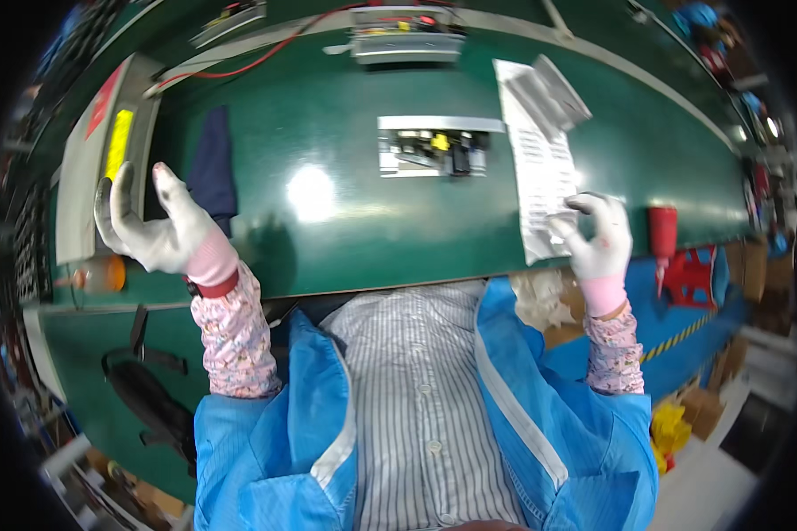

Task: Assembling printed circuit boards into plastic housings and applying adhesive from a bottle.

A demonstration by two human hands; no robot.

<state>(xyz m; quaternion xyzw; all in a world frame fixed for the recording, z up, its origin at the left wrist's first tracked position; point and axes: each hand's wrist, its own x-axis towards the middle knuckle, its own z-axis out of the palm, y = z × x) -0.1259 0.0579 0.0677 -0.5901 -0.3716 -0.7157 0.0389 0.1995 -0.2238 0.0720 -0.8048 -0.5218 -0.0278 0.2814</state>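
Note:
My left hand (pixel 164 226), in a white glove with a pink cuff, is raised at the left with its fingers apart and nothing in them. It is in front of a pale box (pixel 84 177) with a yellow label. My right hand (pixel 604 237), gloved alike, hovers over the near end of a long white printed sheet (pixel 540 168). Its fingers are curled, with a gap between thumb and forefinger; whether the thumb touches the sheet is unclear. Between the hands, farther back, lies a metal-framed assembly (pixel 434 150) with black and yellow parts.
A folded grey piece (pixel 549 96) rests on the sheet's far end. Dark blue cloth (pixel 212 168) lies near the box. A red bottle (pixel 662 232) stands at the right edge, an orange-brown container (pixel 102 274) at the left. Another metal unit (pixel 407 40) is at the back.

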